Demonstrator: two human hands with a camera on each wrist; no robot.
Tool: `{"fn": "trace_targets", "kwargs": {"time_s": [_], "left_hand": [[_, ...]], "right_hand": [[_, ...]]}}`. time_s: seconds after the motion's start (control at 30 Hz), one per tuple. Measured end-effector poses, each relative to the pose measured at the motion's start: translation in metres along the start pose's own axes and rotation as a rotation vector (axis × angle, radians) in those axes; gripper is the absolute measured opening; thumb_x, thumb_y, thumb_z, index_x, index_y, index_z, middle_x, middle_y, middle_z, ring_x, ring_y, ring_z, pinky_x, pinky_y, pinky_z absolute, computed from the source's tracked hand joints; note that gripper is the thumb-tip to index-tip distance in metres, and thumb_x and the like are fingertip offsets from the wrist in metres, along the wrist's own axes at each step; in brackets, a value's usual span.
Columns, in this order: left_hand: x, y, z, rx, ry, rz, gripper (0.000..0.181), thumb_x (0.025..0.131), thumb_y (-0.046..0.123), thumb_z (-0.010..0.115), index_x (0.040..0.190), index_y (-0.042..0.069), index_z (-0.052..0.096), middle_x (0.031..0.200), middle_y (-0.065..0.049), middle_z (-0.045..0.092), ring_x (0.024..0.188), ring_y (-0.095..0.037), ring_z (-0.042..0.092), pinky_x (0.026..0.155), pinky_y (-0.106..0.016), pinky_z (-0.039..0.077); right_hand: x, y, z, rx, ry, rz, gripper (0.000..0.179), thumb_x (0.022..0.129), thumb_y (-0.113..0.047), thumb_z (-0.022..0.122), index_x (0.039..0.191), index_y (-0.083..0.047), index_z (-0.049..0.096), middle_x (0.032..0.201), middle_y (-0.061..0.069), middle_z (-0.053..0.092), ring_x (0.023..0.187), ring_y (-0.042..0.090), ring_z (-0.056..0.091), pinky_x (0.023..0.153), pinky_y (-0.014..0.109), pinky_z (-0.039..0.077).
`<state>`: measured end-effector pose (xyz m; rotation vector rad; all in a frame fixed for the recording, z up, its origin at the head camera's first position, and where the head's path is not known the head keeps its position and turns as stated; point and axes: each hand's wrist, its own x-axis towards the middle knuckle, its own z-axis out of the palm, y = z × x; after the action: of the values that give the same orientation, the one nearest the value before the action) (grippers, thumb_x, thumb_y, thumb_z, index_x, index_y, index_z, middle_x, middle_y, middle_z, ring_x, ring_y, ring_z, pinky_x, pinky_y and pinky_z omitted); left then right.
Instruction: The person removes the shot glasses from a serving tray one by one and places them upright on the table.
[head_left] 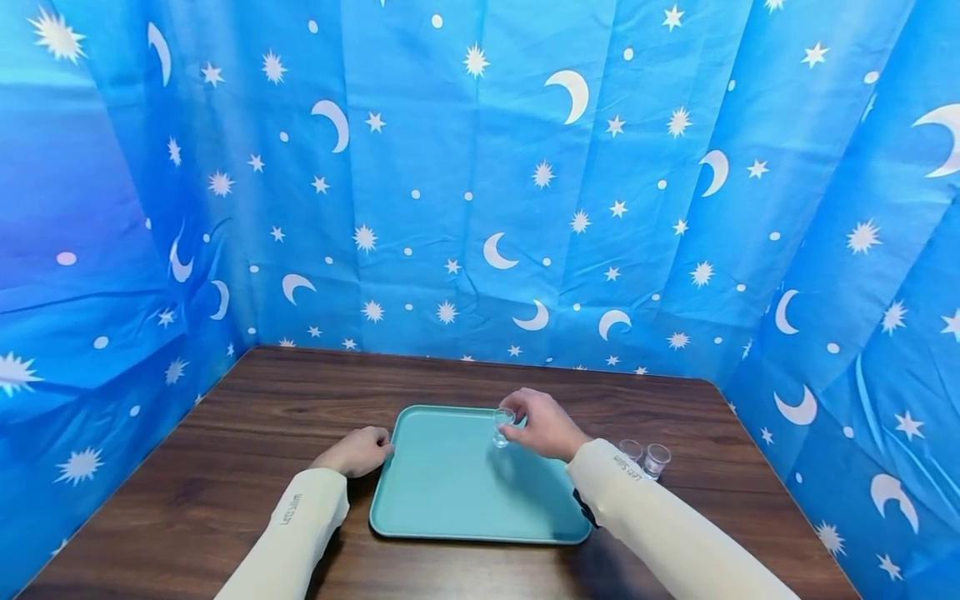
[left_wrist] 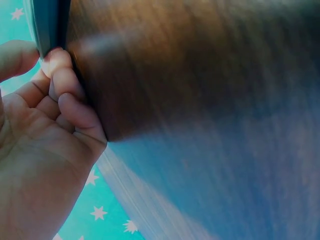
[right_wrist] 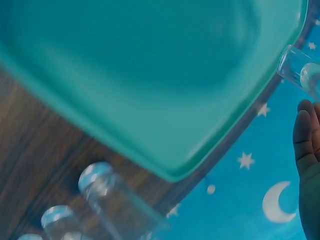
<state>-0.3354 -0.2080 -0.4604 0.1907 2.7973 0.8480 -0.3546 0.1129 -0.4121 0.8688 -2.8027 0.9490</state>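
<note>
A turquoise tray (head_left: 450, 492) lies flat on the wooden table. At its left edge, my left hand (head_left: 358, 452) pinches the rim between thumb and curled fingers; the left wrist view shows the tray's edge (left_wrist: 47, 25) between them. My right hand (head_left: 546, 423) holds a small clear shot glass (head_left: 502, 428) by its side, over the far part of the tray. In the right wrist view that glass (right_wrist: 299, 70) appears at the right edge, beside the fingers (right_wrist: 302, 135).
Clear shot glasses (head_left: 656, 460) stand on the table right of the tray, partly hidden behind my right sleeve (head_left: 645, 508). The right wrist view shows several such glasses (right_wrist: 117, 200) near the tray. A blue curtain (head_left: 450, 167) with moons and stars encloses the table (head_left: 300, 392).
</note>
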Motion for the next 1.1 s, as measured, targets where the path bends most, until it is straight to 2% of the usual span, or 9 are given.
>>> {"fn": "trace_targets", "kwargs": {"time_s": [0.33, 0.7, 1.1], "left_hand": [[0.002, -0.001, 0.0, 0.016, -0.013, 0.0, 0.025, 0.099, 0.018, 0.047, 0.077, 0.006, 0.051, 0.064, -0.006, 0.043, 0.052, -0.017, 0.037, 0.053, -0.032, 0.033], [0.003, 0.0, 0.001, 0.031, -0.018, 0.005, 0.024, 0.098, 0.017, 0.047, 0.077, 0.007, 0.051, 0.065, -0.006, 0.045, 0.054, -0.018, 0.039, 0.054, -0.032, 0.034], [0.0, 0.003, -0.002, 0.039, -0.011, 0.004, 0.024, 0.098, 0.017, 0.049, 0.076, 0.007, 0.05, 0.066, -0.007, 0.045, 0.055, -0.019, 0.042, 0.055, -0.033, 0.034]], "right_hand": [[-0.009, 0.011, -0.031, -0.011, 0.077, 0.053, 0.028, 0.083, -0.015, 0.074, 0.108, -0.007, 0.064, 0.094, 0.002, 0.059, 0.084, 0.018, 0.058, 0.072, 0.03, 0.049], [-0.024, 0.028, -0.054, -0.017, 0.104, 0.153, 0.028, 0.083, -0.015, 0.074, 0.109, -0.01, 0.064, 0.093, -0.002, 0.058, 0.082, 0.014, 0.055, 0.072, 0.028, 0.05], [-0.043, 0.051, -0.089, -0.059, 0.163, 0.153, 0.025, 0.084, -0.016, 0.069, 0.106, -0.006, 0.063, 0.092, 0.001, 0.06, 0.081, 0.015, 0.057, 0.07, 0.033, 0.049]]}}
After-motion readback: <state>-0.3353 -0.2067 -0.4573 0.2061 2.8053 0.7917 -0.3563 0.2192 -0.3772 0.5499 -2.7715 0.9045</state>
